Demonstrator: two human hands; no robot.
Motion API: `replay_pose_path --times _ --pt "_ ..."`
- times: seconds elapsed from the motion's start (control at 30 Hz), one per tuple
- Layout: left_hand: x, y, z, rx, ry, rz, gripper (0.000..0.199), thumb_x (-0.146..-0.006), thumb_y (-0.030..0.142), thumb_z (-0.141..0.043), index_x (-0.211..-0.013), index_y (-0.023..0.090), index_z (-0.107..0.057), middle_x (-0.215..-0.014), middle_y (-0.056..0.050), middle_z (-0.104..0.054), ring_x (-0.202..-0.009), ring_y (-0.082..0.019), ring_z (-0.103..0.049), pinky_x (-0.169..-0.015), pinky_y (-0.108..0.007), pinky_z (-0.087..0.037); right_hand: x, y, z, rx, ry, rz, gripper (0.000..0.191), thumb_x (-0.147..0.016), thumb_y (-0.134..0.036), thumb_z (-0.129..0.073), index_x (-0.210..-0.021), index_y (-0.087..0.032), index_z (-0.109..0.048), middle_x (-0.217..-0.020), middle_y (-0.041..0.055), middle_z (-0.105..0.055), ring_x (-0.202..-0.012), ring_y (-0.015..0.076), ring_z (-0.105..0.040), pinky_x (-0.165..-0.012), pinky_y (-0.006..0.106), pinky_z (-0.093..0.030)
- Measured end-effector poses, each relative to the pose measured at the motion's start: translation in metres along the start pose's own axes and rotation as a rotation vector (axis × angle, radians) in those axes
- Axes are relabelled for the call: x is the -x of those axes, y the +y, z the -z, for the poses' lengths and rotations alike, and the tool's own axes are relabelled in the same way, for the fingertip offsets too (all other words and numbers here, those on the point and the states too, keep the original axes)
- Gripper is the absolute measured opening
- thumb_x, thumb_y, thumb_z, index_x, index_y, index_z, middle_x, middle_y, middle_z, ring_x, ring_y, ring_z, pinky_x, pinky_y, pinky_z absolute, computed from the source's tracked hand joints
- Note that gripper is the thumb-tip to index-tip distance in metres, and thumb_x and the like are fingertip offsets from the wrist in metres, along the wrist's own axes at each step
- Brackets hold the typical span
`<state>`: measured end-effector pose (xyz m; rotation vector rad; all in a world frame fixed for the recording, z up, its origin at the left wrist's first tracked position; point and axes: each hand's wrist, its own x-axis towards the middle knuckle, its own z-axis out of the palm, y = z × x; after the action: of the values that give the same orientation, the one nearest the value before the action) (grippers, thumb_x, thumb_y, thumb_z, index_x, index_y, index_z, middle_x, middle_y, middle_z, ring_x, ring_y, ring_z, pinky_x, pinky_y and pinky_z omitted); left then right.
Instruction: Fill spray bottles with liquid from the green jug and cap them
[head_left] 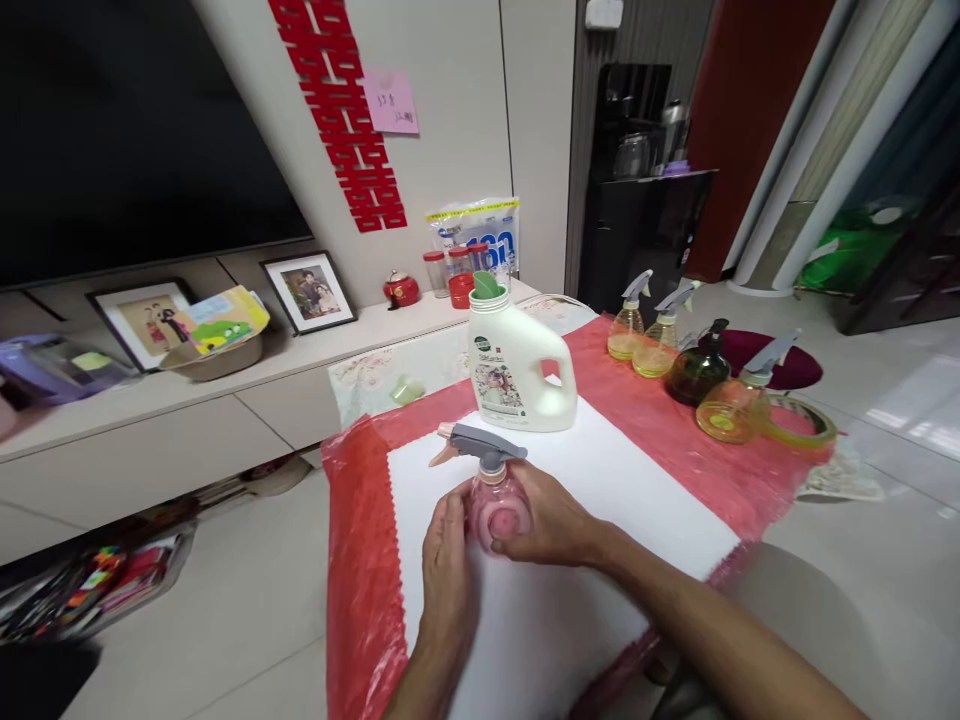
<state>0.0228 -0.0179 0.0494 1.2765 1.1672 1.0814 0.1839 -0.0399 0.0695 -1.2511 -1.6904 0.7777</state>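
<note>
A pink see-through spray bottle (500, 510) with a grey and peach trigger head (486, 446) is between my hands, tilted, its nozzle toward the left. My right hand (559, 515) wraps its right side, the thumb across the lower part. Against the left side presses my left hand (448, 535), fingers extended along the bottle and partly hidden behind it. Just beyond stands a large cream detergent jug (517, 365) with a handle. A green piece (486, 287) sits in its open mouth. White paper (600, 470) lies under the jug and my hands.
Red plastic sheeting (360, 540) covers the table. Along its right side stand clear spray bottles (656, 345), a dark green pump bottle (697, 370) and a roll of tape (801, 425). Behind, a low cabinet (315, 350) bears picture frames and red-lidded jars (459, 270).
</note>
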Motion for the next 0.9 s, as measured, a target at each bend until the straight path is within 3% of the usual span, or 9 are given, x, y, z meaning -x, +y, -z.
replay_pose_path --times 0.1,0.27,0.43,0.7,0.8,0.9 --pt "0.001 -0.004 0.001 -0.007 0.002 -0.043 0.043 -0.099 0.053 -0.040 -0.114 0.026 -0.070 -0.123 -0.005 -0.070 -0.118 -0.026 -0.061 -0.107 -0.040 -0.044 0.003 0.007 0.002 0.018 0.021 -0.033 0.068 -0.066 -0.025 -0.073 -0.130 -0.020 -0.051 -0.128 0.0056 -0.055 -0.108 0.0212 -0.056 -0.093 0.030 -0.050" --pt "0.002 -0.006 -0.002 0.053 -0.033 -0.049 0.041 -0.097 0.053 -0.047 -0.116 0.025 -0.071 -0.123 -0.005 -0.071 -0.119 -0.026 -0.061 -0.106 -0.038 -0.046 0.005 0.005 0.009 0.053 0.024 -0.043 0.063 -0.068 -0.027 -0.071 -0.127 -0.020 -0.053 -0.123 0.0058 -0.057 -0.105 0.0212 -0.056 -0.088 0.029 -0.050" --pt "0.001 -0.013 -0.007 0.171 -0.058 0.006 0.044 -0.091 0.056 -0.058 -0.116 0.023 -0.070 -0.120 -0.007 -0.073 -0.110 -0.025 -0.066 -0.096 -0.035 -0.049 0.009 -0.003 0.026 0.106 0.081 -0.035 0.067 -0.066 -0.024 -0.071 -0.129 -0.019 -0.052 -0.123 0.0061 -0.057 -0.107 0.0216 -0.056 -0.091 0.031 -0.050" --pt "0.001 -0.019 -0.010 0.142 -0.050 0.093 0.048 -0.078 0.056 -0.073 -0.108 0.020 -0.071 -0.114 -0.009 -0.075 -0.098 -0.022 -0.067 -0.086 -0.032 -0.048 0.020 -0.022 0.093 0.163 0.362 -0.029 0.072 -0.075 -0.043 -0.074 -0.137 -0.019 -0.047 -0.128 0.0069 -0.057 -0.110 0.0205 -0.061 -0.094 0.031 -0.054" --pt "0.002 -0.015 -0.010 0.138 -0.050 0.129 0.048 -0.077 0.055 -0.074 -0.109 0.020 -0.071 -0.116 -0.010 -0.075 -0.098 -0.023 -0.067 -0.085 -0.032 -0.049 0.023 -0.012 0.121 0.249 0.517 -0.095 0.074 -0.075 -0.048 -0.075 -0.137 -0.018 -0.047 -0.127 0.0091 -0.058 -0.108 0.0234 -0.062 -0.092 0.035 -0.054" --pt "0.004 -0.010 -0.010 0.140 -0.050 0.177 0.048 -0.075 0.054 -0.076 -0.109 0.020 -0.072 -0.118 -0.010 -0.075 -0.094 -0.022 -0.068 -0.080 -0.030 -0.051 0.023 0.014 0.146 0.369 0.649 -0.169 0.079 -0.070 -0.049 -0.076 -0.136 -0.016 -0.048 -0.124 0.0121 -0.058 -0.107 0.0279 -0.060 -0.097 0.042 -0.049"
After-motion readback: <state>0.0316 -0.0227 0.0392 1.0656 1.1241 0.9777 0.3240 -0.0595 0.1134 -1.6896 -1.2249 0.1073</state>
